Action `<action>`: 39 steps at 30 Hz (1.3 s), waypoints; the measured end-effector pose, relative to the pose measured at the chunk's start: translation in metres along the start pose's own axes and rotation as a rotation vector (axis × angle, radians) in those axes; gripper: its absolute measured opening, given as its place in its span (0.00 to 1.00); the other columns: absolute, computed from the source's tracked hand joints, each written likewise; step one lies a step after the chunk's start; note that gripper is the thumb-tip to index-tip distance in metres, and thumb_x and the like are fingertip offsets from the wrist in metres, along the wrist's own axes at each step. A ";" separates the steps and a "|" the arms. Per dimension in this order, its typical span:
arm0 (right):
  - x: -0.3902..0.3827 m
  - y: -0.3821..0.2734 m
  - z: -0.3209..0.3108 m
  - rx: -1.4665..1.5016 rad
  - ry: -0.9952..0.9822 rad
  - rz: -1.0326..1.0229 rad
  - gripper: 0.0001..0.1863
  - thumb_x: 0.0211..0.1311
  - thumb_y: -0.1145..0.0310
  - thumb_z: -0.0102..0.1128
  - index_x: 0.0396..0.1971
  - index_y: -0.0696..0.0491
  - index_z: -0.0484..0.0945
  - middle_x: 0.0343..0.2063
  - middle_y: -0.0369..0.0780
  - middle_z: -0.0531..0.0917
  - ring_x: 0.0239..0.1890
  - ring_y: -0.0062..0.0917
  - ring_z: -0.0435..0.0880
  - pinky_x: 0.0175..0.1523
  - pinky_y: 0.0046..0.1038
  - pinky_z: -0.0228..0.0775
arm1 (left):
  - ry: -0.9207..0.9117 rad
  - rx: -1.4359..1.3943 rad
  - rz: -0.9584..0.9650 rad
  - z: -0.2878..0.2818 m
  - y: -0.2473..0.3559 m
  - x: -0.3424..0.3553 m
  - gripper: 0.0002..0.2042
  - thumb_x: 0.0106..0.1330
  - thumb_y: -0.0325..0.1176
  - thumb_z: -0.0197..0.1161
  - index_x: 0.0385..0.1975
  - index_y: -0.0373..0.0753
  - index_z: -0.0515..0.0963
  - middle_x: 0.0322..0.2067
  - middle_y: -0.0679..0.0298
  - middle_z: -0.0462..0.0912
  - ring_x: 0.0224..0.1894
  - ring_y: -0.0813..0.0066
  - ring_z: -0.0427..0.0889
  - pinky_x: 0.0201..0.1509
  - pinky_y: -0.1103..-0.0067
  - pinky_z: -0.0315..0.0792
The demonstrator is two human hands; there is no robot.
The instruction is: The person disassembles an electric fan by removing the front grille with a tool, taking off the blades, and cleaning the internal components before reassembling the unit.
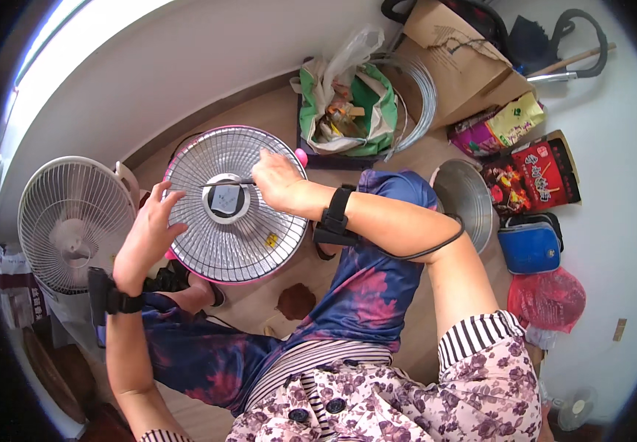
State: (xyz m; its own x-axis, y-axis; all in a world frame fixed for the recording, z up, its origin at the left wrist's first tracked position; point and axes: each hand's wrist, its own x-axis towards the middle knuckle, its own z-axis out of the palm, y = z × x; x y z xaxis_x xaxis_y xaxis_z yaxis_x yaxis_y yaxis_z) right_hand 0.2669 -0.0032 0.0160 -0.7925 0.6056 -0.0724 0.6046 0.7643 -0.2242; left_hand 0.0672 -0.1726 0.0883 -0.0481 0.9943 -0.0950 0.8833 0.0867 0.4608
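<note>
A round dish heater (215,247) with a silvery wire grille and a pink rim stands in front of me, between my legs. My right hand (277,182) is closed over the right part of the grille, its fingers wrapped round a thin dark rod (236,182). That rod points left across the pale round hub (224,199) at the grille's middle; its other end is hidden in my fist. At the heater's left rim, my left hand (153,230) has its fingers spread and holds nothing. Whether its fingertips touch the rim I cannot tell.
A white fan (75,221) stands on the left. Beyond the heater are a green-and-white bag (385,110), coiled clear tubing (427,96) and a cardboard box (455,74). To the right lie a metal basin (469,195), a red box (543,173) and a blue case (528,247).
</note>
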 end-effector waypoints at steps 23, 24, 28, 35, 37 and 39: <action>-0.022 0.021 -0.003 -0.049 0.040 -0.388 0.04 0.41 0.80 0.54 0.22 0.64 0.73 0.36 0.50 0.74 0.32 0.39 0.81 0.37 0.33 0.75 | 0.076 -0.029 0.084 0.033 -0.023 0.005 0.26 0.42 0.17 0.67 0.45 0.35 0.68 0.48 0.53 0.66 0.50 0.50 0.71 0.51 0.65 0.69; -0.022 0.020 -0.003 -0.062 0.026 -0.387 0.04 0.41 0.80 0.54 0.21 0.63 0.73 0.35 0.50 0.74 0.31 0.39 0.81 0.36 0.33 0.75 | 0.070 -0.079 0.099 0.032 -0.023 0.006 0.25 0.43 0.16 0.66 0.45 0.35 0.68 0.48 0.53 0.66 0.50 0.50 0.71 0.51 0.65 0.69; -0.026 0.017 -0.008 -0.094 0.021 -0.419 0.07 0.40 0.78 0.58 0.23 0.61 0.79 0.36 0.51 0.76 0.32 0.37 0.83 0.34 0.32 0.78 | 0.107 -0.039 0.103 0.033 -0.020 0.006 0.23 0.45 0.14 0.63 0.44 0.34 0.68 0.48 0.50 0.66 0.48 0.47 0.71 0.51 0.65 0.70; -0.021 0.009 -0.013 -0.186 -0.075 -0.375 0.08 0.40 0.77 0.60 0.25 0.61 0.80 0.37 0.49 0.76 0.35 0.37 0.82 0.37 0.30 0.77 | 0.068 -0.001 0.034 0.037 -0.019 0.003 0.24 0.43 0.13 0.63 0.44 0.33 0.67 0.48 0.51 0.66 0.50 0.48 0.70 0.51 0.66 0.69; -0.023 0.009 -0.013 -0.165 -0.041 -0.361 0.09 0.40 0.77 0.61 0.26 0.61 0.80 0.38 0.50 0.75 0.40 0.38 0.80 0.42 0.31 0.76 | 0.080 0.002 0.049 0.036 -0.017 0.006 0.24 0.43 0.12 0.63 0.44 0.33 0.68 0.47 0.51 0.66 0.50 0.48 0.71 0.51 0.66 0.69; -0.020 0.011 -0.015 -0.136 -0.053 -0.359 0.10 0.39 0.77 0.61 0.26 0.61 0.80 0.39 0.51 0.75 0.42 0.38 0.79 0.45 0.32 0.74 | 0.088 -0.008 0.052 0.031 -0.017 0.009 0.25 0.43 0.12 0.63 0.43 0.34 0.68 0.47 0.52 0.66 0.49 0.49 0.71 0.51 0.66 0.70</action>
State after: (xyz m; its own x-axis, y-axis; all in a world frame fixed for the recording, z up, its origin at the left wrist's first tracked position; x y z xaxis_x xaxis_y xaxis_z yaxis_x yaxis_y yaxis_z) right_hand 0.2901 -0.0035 0.0298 -0.9564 0.2850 -0.0640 0.2907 0.9500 -0.1139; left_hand 0.0666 -0.1670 0.0520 -0.0439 0.9990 0.0072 0.8821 0.0354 0.4697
